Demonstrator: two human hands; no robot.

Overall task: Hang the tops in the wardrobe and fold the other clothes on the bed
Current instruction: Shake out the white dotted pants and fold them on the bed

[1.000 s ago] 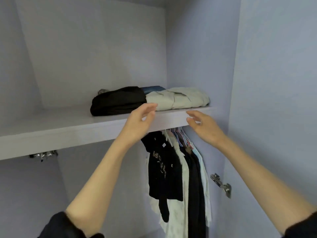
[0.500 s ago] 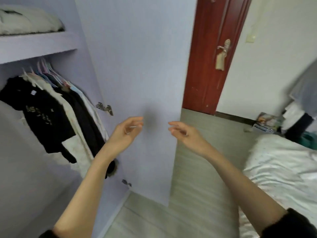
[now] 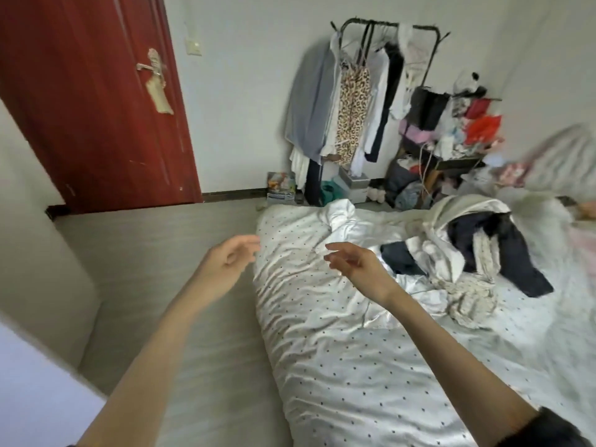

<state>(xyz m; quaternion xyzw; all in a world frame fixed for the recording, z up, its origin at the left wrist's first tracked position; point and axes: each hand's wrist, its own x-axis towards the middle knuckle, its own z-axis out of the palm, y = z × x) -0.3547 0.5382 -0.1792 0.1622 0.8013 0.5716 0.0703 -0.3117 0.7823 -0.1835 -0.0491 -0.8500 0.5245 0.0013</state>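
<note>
**Red door to bed: reaching for the next garment**

Red door (image 3: 96,101) stood left. Left hand (image 3: 227,261) and right hand (image 3: 356,269) hovered empty, fingers loosely relaxed, over the bed (image 3: 338,366). Farther right lay the clothes pile (image 3: 467,250); lifting one garment free by its edge would probably avoid tangles.

One head-worn wide-angle view looks forward and down over the bed (image 3: 371,366), towards the far clothes rack (image 3: 371,91).
</note>
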